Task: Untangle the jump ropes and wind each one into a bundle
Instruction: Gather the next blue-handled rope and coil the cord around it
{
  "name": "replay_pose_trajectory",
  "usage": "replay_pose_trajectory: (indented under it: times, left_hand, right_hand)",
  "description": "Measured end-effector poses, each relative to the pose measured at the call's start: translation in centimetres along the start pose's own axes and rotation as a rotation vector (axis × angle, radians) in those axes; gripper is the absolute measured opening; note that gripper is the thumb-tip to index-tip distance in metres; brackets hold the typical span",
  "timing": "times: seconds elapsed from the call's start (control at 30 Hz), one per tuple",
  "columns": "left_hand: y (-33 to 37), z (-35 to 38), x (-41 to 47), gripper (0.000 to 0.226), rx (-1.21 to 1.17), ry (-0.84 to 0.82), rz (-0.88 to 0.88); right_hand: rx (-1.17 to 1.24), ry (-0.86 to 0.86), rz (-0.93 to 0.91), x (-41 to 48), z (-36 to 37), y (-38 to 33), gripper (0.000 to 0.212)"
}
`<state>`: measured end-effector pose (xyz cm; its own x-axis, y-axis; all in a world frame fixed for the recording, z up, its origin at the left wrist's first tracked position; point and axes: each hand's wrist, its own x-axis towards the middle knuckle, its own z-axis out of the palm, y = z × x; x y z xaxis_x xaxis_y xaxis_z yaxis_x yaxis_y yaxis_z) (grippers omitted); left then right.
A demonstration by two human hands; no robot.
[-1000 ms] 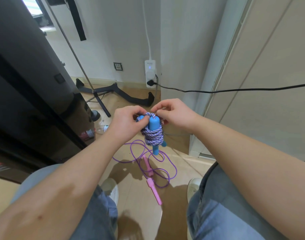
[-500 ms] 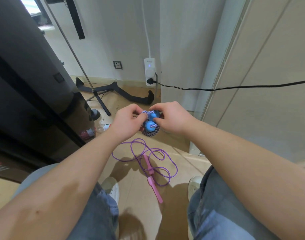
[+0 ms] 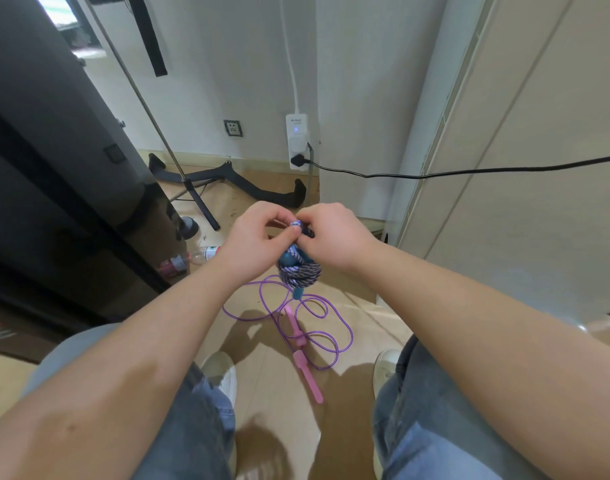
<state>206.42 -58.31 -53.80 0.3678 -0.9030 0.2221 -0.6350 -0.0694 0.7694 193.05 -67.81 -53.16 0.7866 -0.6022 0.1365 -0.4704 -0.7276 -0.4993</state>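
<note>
hands: left hand (image 3: 251, 242) and right hand (image 3: 331, 237) pinch the rope end atop the blue-handled braided rope bundle (image 3: 299, 271)
done: bundle nearly tied off, held mid-air
left: purple cord with pink handles (image 3: 307, 327), loose on floor

Just one camera, worn on my head, facing forward and tilted steeply downward. The white power strip (image 3: 297, 142) on the wall (image 3: 248, 81) ahead sits above centre, well away; my left hand (image 3: 258, 242) and right hand (image 3: 334, 237) meet close to the lens, directly below that strip.
</note>
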Motion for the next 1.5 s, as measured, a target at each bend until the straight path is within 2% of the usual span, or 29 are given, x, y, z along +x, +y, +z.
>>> replay_pose_trajectory:
  times: [0.07, 0.13, 0.2, 0.27, 0.33, 0.43, 0.67, 0.8, 0.93, 1.0, 1.1, 1.2, 1.37, 1.5]
  left_hand:
    - [0.1, -0.2, -0.1, 0.011, -0.086, -0.053, -0.043]
    - [0.4, -0.5, -0.3, 0.033, -0.151, -0.169, -0.09]
    - [0.5, -0.6, -0.6, 0.067, -0.066, -0.226, -0.084]
    - [0.5, -0.3, -0.5, 0.079, 0.098, -0.197, -0.051]
    - [0.6, -0.2, -0.1, 0.072, 0.19, -0.151, -0.033]
    - [0.4, -0.3, 0.3, 0.066, 0.291, -0.131, 0.001]
    - [-0.5, 0.4, 1.1, 0.042, 0.553, -0.107, -0.051]
    - [-0.6, 0.4, 1.3, 0.038, 0.651, -0.106, -0.059]
    - [-1.5, 0.6, 0.8, 0.045, 0.715, -0.097, -0.064]
    - [-1.9, 1.0, 0.1, 0.056, 0.676, -0.12, -0.043]
    - [-2.0, 1.4, -0.7, 0.075, 0.485, -0.252, 0.004]
    - [-1.9, 1.3, -0.8, 0.058, 0.225, -0.298, 0.017]
    - [-0.6, 0.5, -1.0, 0.026, 0.012, -0.144, -0.151]
    - [-0.3, 0.4, -1.3, 0.024, -0.066, -0.133, -0.119]
  right_hand:
    - [0.134, 0.023, 0.056, 0.1, -0.4, -0.2, 0.017]
    - [0.3, 0.018, 0.116, 0.2, -0.8, 0.0, 0.016]
    - [0.389, -0.006, 0.169, 0.2, -1.1, -0.1, 0.025]
    - [0.411, -0.013, 0.182, 0.3, -0.9, -0.1, 0.034]
    - [0.339, 0.036, 0.16, 0.4, -0.9, -0.2, 0.038]
    - [0.257, 0.111, 0.143, 0.9, -0.9, -0.3, 0.032]
    - [0.23, 0.215, 0.122, 1.5, -0.8, -0.4, 0.034]
    - [0.236, 0.256, 0.105, 1.7, -0.4, -1.0, 0.035]
    - [0.213, 0.246, 0.153, 2.0, 0.1, -1.0, 0.037]
    - [0.23, 0.222, 0.209, 2.1, 0.3, -0.5, 0.037]
    - [0.304, 0.186, 0.259, 1.9, 0.3, 0.1, 0.036]
    - [0.354, 0.201, 0.239, 1.5, 0.0, 0.4, 0.033]
    - [0.613, 0.08, 0.155, 0.4, -0.8, -0.4, 0.019]
    - [0.703, 0.116, 0.164, -0.1, -0.9, -0.9, 0.021]
